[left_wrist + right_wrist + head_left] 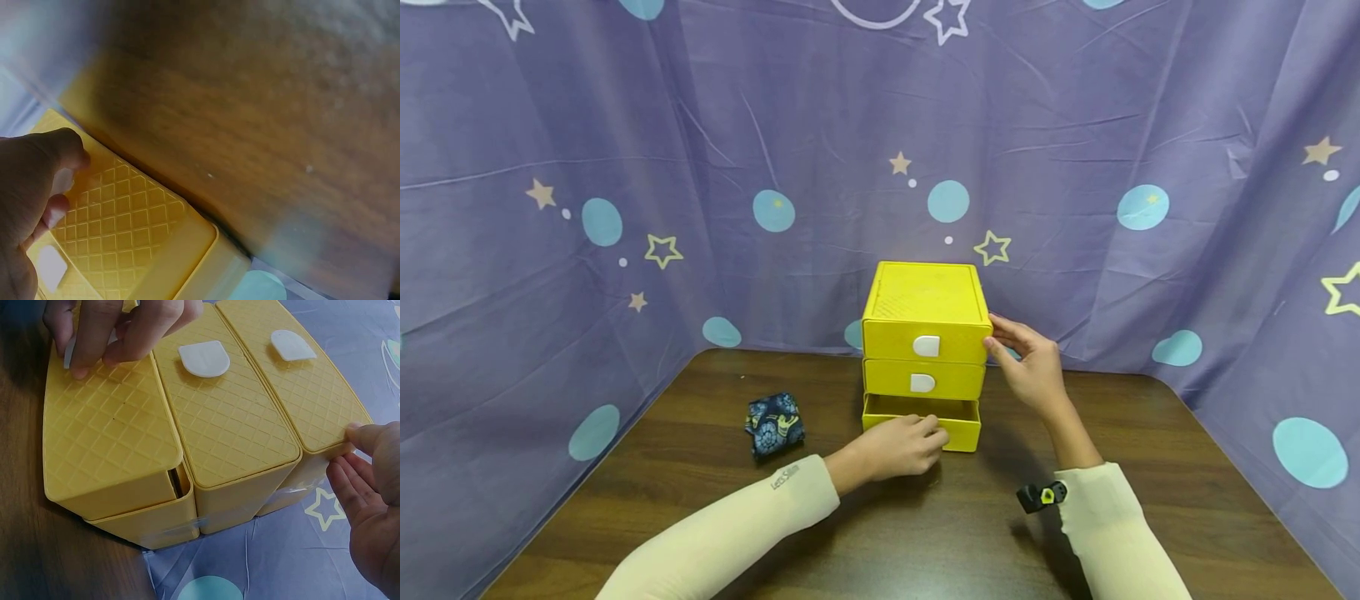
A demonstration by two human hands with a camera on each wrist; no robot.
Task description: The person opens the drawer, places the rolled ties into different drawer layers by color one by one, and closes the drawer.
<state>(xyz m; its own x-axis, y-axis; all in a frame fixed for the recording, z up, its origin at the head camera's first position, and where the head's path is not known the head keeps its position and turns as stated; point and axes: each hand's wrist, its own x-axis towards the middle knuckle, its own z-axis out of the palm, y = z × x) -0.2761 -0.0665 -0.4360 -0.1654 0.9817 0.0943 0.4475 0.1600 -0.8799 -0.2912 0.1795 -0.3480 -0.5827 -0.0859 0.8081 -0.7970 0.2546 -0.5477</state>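
A yellow three-drawer unit [928, 292] stands on the table, its bottom drawer [964, 437] partly pulled out. Inside, the visible part of that drawer shows no contents. My left hand [898, 447] is at the drawer's front, fingers bent around its white handle [70, 352], which they largely cover. At the unit's upper right corner, my right hand [1032, 367] grips the edge, thumb on the front and fingers along the side. The middle drawer [234, 425] and top drawer [315, 394] are closed, each with a white tab handle.
A folded dark blue patterned cloth [775, 425] lies on the brown wooden table [880, 542], left of the unit. Behind and at both sides hangs a purple curtain [850, 108] with stars and blue dots. A black strap piece [1036, 497] sticks out from the right cuff.
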